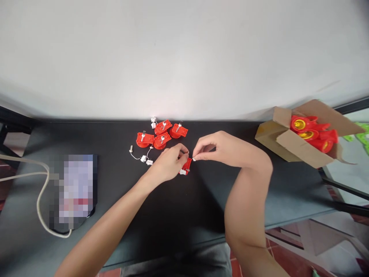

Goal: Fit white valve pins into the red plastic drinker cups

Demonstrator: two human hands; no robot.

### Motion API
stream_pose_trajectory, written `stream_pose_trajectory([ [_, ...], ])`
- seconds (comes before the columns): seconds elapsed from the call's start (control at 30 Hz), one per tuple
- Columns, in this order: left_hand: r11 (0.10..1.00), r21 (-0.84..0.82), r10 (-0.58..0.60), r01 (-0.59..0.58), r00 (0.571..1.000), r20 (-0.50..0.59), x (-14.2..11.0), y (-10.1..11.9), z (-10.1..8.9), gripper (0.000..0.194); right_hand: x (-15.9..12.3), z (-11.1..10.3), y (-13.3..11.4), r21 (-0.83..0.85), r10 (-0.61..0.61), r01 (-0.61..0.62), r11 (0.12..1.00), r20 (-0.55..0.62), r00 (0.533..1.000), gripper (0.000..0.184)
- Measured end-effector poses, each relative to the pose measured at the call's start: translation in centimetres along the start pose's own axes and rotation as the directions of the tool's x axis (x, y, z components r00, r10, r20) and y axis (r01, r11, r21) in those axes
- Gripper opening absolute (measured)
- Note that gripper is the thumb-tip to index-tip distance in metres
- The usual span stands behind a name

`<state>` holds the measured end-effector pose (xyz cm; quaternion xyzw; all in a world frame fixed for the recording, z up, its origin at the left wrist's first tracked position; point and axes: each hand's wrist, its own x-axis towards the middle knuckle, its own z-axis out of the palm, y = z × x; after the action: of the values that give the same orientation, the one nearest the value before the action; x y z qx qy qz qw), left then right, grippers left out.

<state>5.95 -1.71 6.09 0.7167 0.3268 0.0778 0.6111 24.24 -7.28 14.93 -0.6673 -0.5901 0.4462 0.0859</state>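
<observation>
Matte black tabletop (201,215), plain off-white wall (173,57) standing behind it

Both hands are working mid-table at one small red plastic part (188,164), which is lying on the tabletop right below the fingertips.

Left hand (171,161) is partly covering the part from its left side. Thumb and index are bending in close to each other; can't tell if they're gripping the part or only touching it.

Right hand (209,146) is hovering just right of the part, wrist bent. Thumb and index tips are sitting nearly together, with a gap showing farther back between them. A pale speck is showing at the thumb tip; can't tell if that's a held piece or the nail, so can't call this grip either.

A small white plastic piece (183,172) is sitting at the part's near edge.

Beyond the left hand, four red plastic housings with silvery metal strips (145,139) are lying in a loose group. Small white plastic blocks on thin cord (143,158) are lying on the near side of the group; a white plastic cluster (153,123) is lying by the wall.

Far right, an open brown cardboard box (269,140) is holding red plastic bodies with yellow insides (328,136). Far left, a pixelated flat slab (76,184) is lying beside an off-white cable (38,204).
</observation>
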Motion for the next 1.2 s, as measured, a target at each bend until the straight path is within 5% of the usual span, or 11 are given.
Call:
stream_pose_trajectory([
  [0.13, 0.998, 0.057, -0.012, 0.013, 1.000, -0.017, 0.1, 0.0, -0.3, 0.017, 1.0, -0.3, 1.8, -0.029, 0.119, -0.120, 0.992, -0.040, 0.992, 0.012],
  [0.33, 0.977, 0.173, -0.141, 0.127, 0.987, 0.073, -0.1, 0.5, -0.9, 0.033, 4.1, 0.2, 4.3, -0.074, 0.228, -0.222, 0.972, 0.086, 0.970, 0.015],
  [0.47, 0.973, 0.188, -0.155, 0.130, 0.980, 0.127, -0.2, 0.7, -1.1, 0.037, 4.4, 0.5, 3.8, -0.005, 0.130, -0.130, 0.992, 0.040, 0.991, 0.024],
  [0.63, 0.964, 0.238, -0.153, 0.117, 0.979, 0.137, 0.0, 0.8, -1.3, 0.020, 4.4, 0.8, 3.0, 0.015, -0.002, 0.001, 1.000, 0.116, 0.993, 0.020],
  [1.2, 0.991, 0.068, -0.128, 0.117, 0.972, 0.196, 0.2, 0.4, -1.5, 0.015, 4.5, 0.9, 2.9, 0.030, 0.016, -0.022, 0.999, 0.185, 0.983, 0.014],
])
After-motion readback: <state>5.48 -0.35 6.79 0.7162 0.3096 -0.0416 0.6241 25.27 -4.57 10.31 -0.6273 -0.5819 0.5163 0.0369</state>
